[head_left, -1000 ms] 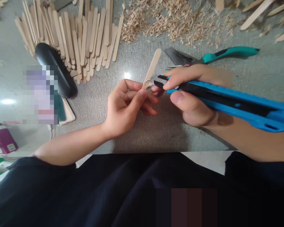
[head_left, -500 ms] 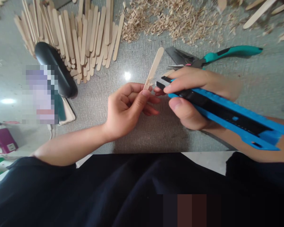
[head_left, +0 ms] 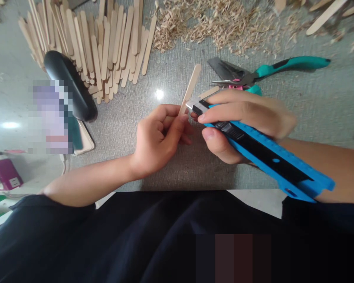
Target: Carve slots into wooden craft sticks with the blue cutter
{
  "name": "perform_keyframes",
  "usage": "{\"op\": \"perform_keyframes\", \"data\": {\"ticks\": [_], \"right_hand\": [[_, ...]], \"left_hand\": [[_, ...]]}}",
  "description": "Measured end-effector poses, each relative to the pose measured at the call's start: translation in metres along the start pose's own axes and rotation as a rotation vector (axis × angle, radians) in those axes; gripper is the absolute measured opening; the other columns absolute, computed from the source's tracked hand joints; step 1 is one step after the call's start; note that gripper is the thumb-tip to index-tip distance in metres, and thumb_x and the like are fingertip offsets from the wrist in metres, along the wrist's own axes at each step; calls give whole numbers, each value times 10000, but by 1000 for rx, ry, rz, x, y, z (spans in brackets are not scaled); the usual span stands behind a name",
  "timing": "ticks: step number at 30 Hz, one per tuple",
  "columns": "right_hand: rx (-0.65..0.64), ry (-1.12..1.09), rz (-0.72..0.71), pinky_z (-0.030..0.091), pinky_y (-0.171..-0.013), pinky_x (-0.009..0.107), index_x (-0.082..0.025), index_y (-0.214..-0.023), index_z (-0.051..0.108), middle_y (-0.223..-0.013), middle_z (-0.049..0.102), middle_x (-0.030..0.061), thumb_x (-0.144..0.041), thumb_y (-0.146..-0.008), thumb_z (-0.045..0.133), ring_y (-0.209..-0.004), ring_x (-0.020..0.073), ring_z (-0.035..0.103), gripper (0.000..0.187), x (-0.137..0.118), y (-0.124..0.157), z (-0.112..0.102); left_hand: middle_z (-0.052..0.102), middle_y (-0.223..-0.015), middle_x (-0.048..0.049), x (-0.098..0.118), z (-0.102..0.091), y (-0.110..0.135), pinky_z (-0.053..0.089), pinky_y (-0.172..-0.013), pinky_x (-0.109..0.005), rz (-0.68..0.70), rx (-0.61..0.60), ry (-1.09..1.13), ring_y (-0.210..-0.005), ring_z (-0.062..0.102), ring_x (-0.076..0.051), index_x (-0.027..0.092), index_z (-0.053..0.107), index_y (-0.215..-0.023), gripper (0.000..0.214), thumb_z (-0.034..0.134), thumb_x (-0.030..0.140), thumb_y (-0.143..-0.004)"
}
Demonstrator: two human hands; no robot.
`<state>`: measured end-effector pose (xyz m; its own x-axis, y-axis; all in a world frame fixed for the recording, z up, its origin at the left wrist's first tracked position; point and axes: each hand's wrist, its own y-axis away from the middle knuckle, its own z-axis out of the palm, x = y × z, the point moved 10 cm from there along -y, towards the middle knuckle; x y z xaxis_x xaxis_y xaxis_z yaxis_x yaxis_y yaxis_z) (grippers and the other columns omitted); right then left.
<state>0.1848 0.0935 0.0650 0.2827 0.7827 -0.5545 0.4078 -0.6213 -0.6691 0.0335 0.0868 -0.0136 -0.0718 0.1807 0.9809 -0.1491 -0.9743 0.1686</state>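
Note:
Between thumb and fingers, my left hand [head_left: 162,133] pinches the lower end of a wooden craft stick [head_left: 191,86], which tilts up and to the right. My right hand [head_left: 238,118] is closed around a blue and black utility knife [head_left: 268,153]. The knife's metal tip is at the stick's right edge, just above my left thumb; I cannot tell how deep the blade sits. A short piece of craft stick [head_left: 209,92] lies on the table just beyond the knife tip, partly behind my right hand.
Teal-handled pliers [head_left: 292,67] lie beyond my right hand. Wood shavings [head_left: 206,23] are heaped at the back. Many craft sticks [head_left: 106,47] are piled at the back left, beside a black case [head_left: 69,84] and a blurred-out phone-like object [head_left: 84,139]. A purple box [head_left: 7,175] is far left.
The knife and my right hand have moved left and slightly down, and the knife has tilted more steeply. The curled shaving on the stick no longer shows. The left hand has barely shifted.

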Motion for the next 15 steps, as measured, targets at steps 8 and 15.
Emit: {"op": "perform_keyframes", "data": {"ticks": [8, 15], "right_hand": [[-72, 40, -19, 752, -734, 338, -300, -1150, 780, -1054, 869, 42, -256, -944, 788, -897, 230, 873, 211, 0, 6, 1], [-115, -4, 11, 695, -701, 322, -349, -1162, 783, -1131, 873, 15, -320, -997, 775, -885, 202, 849, 168, 7, 7, 3]], "left_hand": [[736, -713, 18, 1, 5, 0, 505, -468, -264, 11, -93, -60, -476, 606, -100, 240, 729, -999, 373, 734, 587, -1134], [681, -685, 1, 12, 2, 0, 521, -592, -281, 86, -80, -175, -609, 624, -119, 236, 709, -867, 417, 721, 543, -1150]]}}
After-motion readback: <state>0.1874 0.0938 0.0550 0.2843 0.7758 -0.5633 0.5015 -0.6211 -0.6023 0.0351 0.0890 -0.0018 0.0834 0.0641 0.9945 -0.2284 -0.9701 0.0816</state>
